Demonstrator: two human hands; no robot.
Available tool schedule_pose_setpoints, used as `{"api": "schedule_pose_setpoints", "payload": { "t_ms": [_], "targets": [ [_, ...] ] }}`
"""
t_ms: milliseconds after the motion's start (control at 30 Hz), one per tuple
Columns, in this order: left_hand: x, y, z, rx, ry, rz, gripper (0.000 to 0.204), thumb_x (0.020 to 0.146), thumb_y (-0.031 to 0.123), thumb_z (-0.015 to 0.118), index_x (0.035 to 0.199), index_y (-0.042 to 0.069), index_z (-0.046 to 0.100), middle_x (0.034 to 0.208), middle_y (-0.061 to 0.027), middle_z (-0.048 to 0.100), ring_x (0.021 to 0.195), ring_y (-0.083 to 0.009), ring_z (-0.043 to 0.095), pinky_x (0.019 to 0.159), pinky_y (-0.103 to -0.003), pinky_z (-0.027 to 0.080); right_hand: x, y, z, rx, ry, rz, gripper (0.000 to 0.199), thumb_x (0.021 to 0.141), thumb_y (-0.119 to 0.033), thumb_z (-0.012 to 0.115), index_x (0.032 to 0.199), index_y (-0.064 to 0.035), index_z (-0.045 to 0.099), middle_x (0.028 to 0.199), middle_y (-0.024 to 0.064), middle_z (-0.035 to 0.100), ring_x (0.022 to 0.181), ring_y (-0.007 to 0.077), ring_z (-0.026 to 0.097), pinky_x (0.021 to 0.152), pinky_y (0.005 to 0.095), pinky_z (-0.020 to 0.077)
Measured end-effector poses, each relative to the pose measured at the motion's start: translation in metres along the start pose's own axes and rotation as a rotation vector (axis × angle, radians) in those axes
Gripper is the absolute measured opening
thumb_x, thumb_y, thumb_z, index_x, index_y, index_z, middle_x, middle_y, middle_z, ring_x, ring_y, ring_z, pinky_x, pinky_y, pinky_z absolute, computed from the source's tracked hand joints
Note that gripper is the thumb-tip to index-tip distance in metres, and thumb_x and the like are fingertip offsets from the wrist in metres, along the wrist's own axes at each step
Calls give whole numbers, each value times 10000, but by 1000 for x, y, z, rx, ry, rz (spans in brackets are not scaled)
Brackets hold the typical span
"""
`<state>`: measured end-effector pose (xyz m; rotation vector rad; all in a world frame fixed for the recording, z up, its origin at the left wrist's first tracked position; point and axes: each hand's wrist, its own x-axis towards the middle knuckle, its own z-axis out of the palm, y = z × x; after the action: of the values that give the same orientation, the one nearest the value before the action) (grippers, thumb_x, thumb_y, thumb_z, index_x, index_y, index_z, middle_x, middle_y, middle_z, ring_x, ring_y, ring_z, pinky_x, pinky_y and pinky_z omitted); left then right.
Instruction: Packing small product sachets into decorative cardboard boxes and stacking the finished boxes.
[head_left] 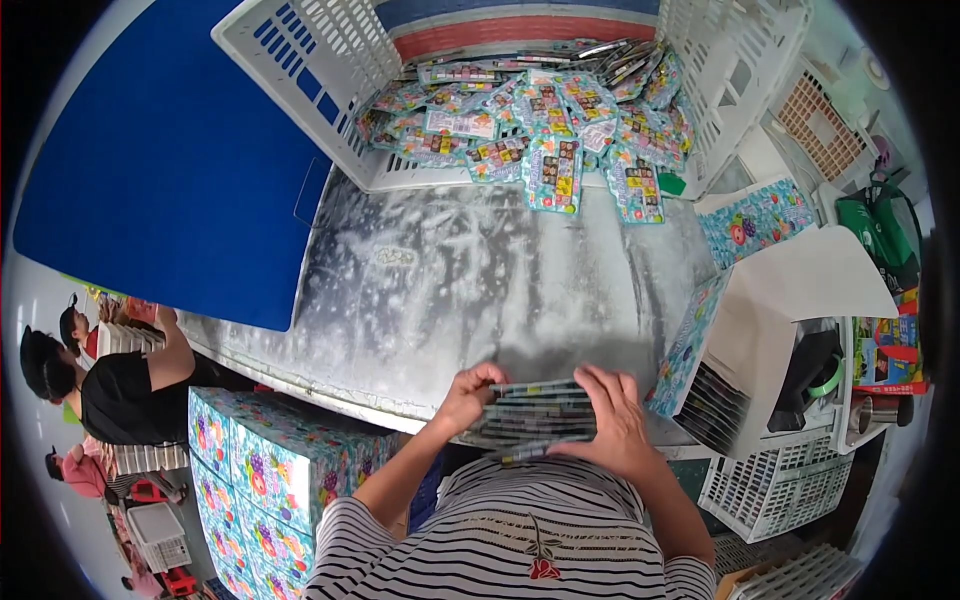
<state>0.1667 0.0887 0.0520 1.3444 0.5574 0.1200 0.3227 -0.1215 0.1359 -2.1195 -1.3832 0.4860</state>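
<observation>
Between my two hands, close to my body at the table's front edge, is a stack of flat printed packets [530, 415], seen edge-on and somewhat blurred. My left hand [467, 400] closes on the stack's left end. On its right end my right hand [612, 425] grips, with the thumb below and the fingers over the top. Right of my hands stands an open printed carton [740, 350], its flap up, with a row of packets [712, 405] standing inside. At the far side, a white plastic basket [330, 85] lies with many colourful packets [550, 170] spilling from its open side onto the table.
The grey worn tabletop [430, 270] lies between me and the basket. A large blue board [170, 150] covers the left. Stacked printed cartons [255, 480] stand at lower left, near a person in black [140, 400]. A white crate [770, 490] and metal cup [880, 412] are at right.
</observation>
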Motion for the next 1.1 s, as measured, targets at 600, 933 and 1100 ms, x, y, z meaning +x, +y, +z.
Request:
{"api": "schedule_pose_setpoints", "payload": {
  "t_ms": [600,933,1100],
  "targets": [
    [-34,-12,65,106,252,387,730,943,633,277,1264,4,461,1335,-181,458,1324,-291,353,1108,-409,239,-33,20,13,247,-7,-46,984,592,-302,890,1348,-29,320,1350,227,326,1280,407,352,1060,477,339],
    [14,36,61,-36,143,255,434,986,296,355,1265,-23,448,1274,-135,492,1215,-219,426,1055,-315,276,-9,28,26,128,360,-17,880,653,-302,852,1313,5,358,1309,220,384,1200,416,427,1001,492,368],
    [-4,13,46,151,86,370,418,1005,294,338,1268,-10,450,1278,-153,495,1243,-234,413,1075,-335,251,-15,13,10,-23,230,-7,846,676,-507,771,1253,16,440,1196,179,475,1139,389,461,1019,533,317]
  ]
}}
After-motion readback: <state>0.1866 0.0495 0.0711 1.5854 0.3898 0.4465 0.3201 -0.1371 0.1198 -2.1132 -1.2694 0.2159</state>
